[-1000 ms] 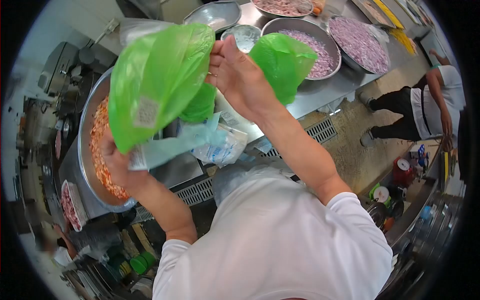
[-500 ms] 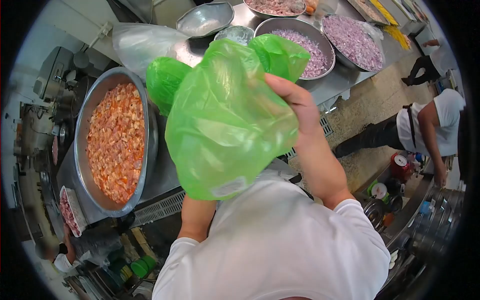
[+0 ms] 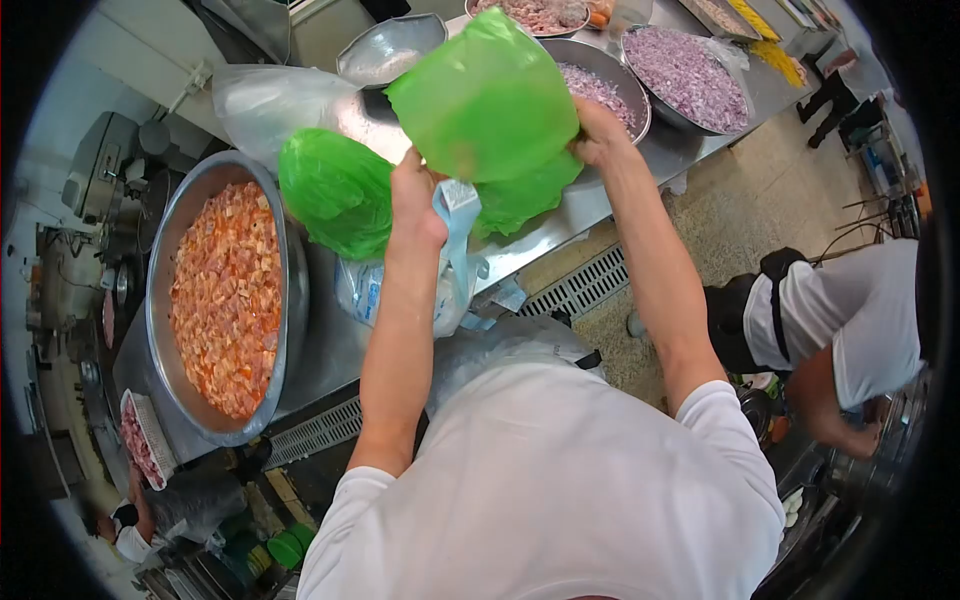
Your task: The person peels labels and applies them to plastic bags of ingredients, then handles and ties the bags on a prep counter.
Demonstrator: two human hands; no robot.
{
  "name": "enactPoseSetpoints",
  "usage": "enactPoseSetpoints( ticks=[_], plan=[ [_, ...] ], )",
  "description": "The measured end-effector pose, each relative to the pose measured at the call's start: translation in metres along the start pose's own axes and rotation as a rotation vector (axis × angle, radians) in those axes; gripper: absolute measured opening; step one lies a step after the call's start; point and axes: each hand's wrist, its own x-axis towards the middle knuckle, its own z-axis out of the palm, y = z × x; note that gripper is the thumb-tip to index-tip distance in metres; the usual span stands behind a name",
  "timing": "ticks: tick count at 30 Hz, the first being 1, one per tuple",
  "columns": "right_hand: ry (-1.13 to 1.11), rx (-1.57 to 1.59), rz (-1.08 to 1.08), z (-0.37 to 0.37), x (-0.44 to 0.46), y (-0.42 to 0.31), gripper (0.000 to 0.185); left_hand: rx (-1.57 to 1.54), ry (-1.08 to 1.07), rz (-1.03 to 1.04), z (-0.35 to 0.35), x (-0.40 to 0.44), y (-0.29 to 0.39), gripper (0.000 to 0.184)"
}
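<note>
A thin green plastic bag (image 3: 485,95) is stretched between my two hands above the metal table. My left hand (image 3: 415,195) is closed on its lower left part. A light blue strip (image 3: 457,225) with a white label hangs beside that hand; whether my fingers hold it too, I cannot tell. My right hand (image 3: 600,132) pinches the right edge of the bag. Left of my left hand, a bulging green plastic bundle (image 3: 335,195) rests on the table. Under my left forearm lies a clear plastic packet (image 3: 362,290) with blue print.
A large metal tub (image 3: 155,320) of diced, red-sauced meat stands at the left. Bowls of chopped onion (image 3: 690,80) and minced meat (image 3: 535,14) line the back. A clear plastic sheet (image 3: 275,105) lies behind the green bundle. A co-worker (image 3: 830,320) bends at the right.
My hands have raised the green bag away from me and spread it apart. My left hand, hidden before, now shows, with the blue strip beside it. The co-worker at right has come closer.
</note>
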Motion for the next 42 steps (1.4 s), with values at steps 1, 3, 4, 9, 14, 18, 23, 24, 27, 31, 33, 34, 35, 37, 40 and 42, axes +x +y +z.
enactPoseSetpoints(
  ticks=[1,3,4,9,14,18,23,24,27,31,33,34,35,37,40,42],
  plan=[
    [-0.006,0.002,-0.015,0.003,-0.009,0.004,0.030,0.013,0.010,-0.013,0.003,-0.006,-0.002,0.034],
    [-0.063,0.002,-0.044,0.009,-0.027,-0.003,0.028,0.142,0.041,0.060,0.015,-0.019,0.003,0.037],
    [-0.115,0.001,-0.049,0.017,-0.043,-0.023,0.025,0.204,0.044,0.108,0.026,-0.028,0.012,0.037],
    [-0.319,-0.058,-0.393,0.039,-0.075,-0.077,0.023,0.308,-0.289,0.272,0.066,-0.024,0.047,0.039],
    [-0.071,-0.378,-0.400,0.032,-0.033,-0.058,0.018,0.410,-0.246,0.050,0.053,0.025,0.049,0.041],
    [-0.011,-0.330,-0.104,0.011,-0.024,-0.004,0.011,0.145,-0.079,-0.038,0.049,-0.006,0.022,0.043],
    [0.017,-0.300,-0.028,-0.030,-0.013,0.039,0.010,-0.280,-0.123,-0.210,-0.037,0.012,-0.001,0.050],
    [0.019,-0.336,0.006,-0.043,-0.007,0.057,0.010,-0.248,-0.145,-0.225,-0.035,0.014,0.001,0.049],
    [0.118,-0.401,-0.101,-0.016,-0.043,0.068,0.015,-0.173,-0.207,-0.231,-0.026,0.009,0.001,0.048],
    [0.214,-0.277,-0.178,-0.006,-0.057,0.079,0.014,0.062,-0.104,-0.062,-0.012,-0.015,0.002,0.046],
    [0.254,-0.240,-0.183,-0.003,-0.064,0.080,0.014,0.262,-0.041,0.048,-0.017,-0.010,-0.002,0.045],
    [0.243,-0.246,-0.204,0.008,-0.071,0.084,0.013,0.380,-0.047,0.095,-0.026,-0.004,-0.008,0.046],
    [0.230,-0.251,-0.223,0.018,-0.076,0.089,0.012,0.499,-0.050,0.142,-0.035,0.001,-0.012,0.046],
    [0.234,-0.319,-0.321,0.023,-0.067,0.101,0.008,0.736,0.045,0.171,-0.022,0.013,-0.013,0.043],
    [0.250,-0.118,-0.207,0.033,-0.078,0.072,0.008,0.820,0.180,0.218,0.025,-0.007,0.005,0.044],
    [0.236,-0.109,-0.237,0.035,-0.090,0.060,0.009,0.607,0.095,0.156,0.039,-0.024,0.011,0.050]
  ],
)
